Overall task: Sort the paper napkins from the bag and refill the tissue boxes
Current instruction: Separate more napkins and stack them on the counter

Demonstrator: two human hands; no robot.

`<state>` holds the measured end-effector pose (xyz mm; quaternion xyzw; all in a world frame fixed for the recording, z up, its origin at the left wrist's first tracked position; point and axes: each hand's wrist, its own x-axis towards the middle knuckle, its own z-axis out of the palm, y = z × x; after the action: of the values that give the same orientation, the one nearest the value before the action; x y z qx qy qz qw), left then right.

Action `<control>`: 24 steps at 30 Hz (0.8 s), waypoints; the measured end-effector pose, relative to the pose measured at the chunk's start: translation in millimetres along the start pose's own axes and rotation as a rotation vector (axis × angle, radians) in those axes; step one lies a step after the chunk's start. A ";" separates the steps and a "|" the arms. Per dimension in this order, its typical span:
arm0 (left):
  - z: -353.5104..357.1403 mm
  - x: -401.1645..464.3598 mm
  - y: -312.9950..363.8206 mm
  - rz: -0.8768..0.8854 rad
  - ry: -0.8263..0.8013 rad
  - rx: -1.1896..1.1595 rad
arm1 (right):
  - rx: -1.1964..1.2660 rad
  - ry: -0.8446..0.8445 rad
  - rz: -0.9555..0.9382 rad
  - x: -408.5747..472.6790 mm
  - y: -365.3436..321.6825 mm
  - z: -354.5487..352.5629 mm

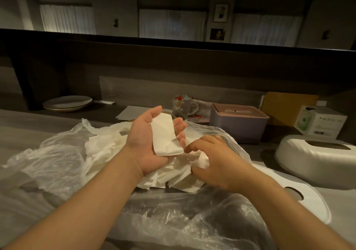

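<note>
Nearest the lens, along the bottom of the frame: a clear plastic bag (63, 165), crumpled and spread open on the grey counter (17, 126). At centre, resting in the bag's mouth: a loose pile of paper napkins (173, 178). Above the pile, slightly left of centre: left hand (148, 143), palm up and cupped, cradling one folded napkin (165, 136), long axis from upper centre down toward the lower right. Just right of it: right hand (213, 165), palm down, fingers curled into the pile, apparently pinching another napkin, though the grip itself is hidden; nearer hand for the next pick. Farther right: purple tissue box (238, 122) with lid on, then a white tissue box (316, 159) with an open slot, at right edge. Flat white panel (300, 192) between pile and white box. At upper left: stacked plates (67, 103); behind centre, a glass mug (183, 105).
</note>
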<state>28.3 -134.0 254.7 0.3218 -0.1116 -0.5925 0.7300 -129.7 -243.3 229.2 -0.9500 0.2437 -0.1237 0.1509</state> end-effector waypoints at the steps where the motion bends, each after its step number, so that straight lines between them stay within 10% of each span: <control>1: -0.4 0.3 -0.2 -0.002 -0.009 -0.003 | -0.008 0.019 -0.015 0.2 -1.5 0.9; 8: -1.0 1.5 0.1 0.002 -0.010 -0.012 | 0.012 -0.081 -0.056 -1.7 -2.3 1.7; 24: -0.6 4.9 1.3 0.044 0.000 -0.049 | -0.169 0.255 -0.151 6.0 -12.4 21.4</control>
<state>31.0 -138.3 253.9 0.3013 -0.1040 -0.5790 0.7504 -112.7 -231.1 214.7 -0.9516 0.1981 -0.2333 0.0286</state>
